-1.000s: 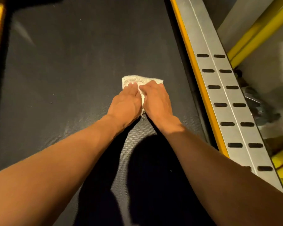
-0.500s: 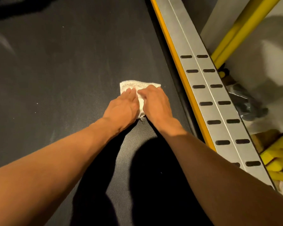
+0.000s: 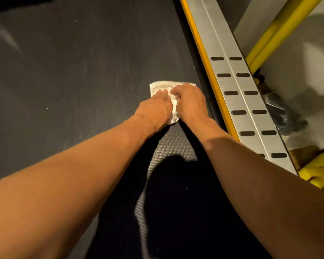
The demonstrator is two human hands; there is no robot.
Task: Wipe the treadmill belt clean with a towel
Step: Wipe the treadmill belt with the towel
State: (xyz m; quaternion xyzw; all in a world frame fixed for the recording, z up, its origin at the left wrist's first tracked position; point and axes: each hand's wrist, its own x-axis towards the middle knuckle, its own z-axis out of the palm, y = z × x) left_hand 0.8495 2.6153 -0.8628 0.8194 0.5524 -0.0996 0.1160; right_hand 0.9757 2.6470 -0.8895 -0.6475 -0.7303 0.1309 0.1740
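Observation:
A small folded white towel (image 3: 159,86) lies flat on the dark textured treadmill belt (image 3: 67,75), near the belt's right edge. My left hand (image 3: 154,107) presses on the towel's left half with fingers flat and together. Beside it, my right hand (image 3: 190,100) presses on the right half, its fingers curled into the cloth. The two hands touch side by side and hide most of the towel; only its far edge and a strip between the hands show. A few pale specks dot the belt to the left.
A yellow strip and a grey metal side rail (image 3: 238,101) with dark slots run along the belt's right edge. Beyond the rail are a yellow frame bar (image 3: 281,28), dark plastic-wrapped items (image 3: 286,116) and yellow objects (image 3: 320,169) on the floor. My shadow darkens the near belt.
Both hands and the towel have slid right along the belt, closer to the yellow strip. My right fingers have curled more tightly into the cloth.

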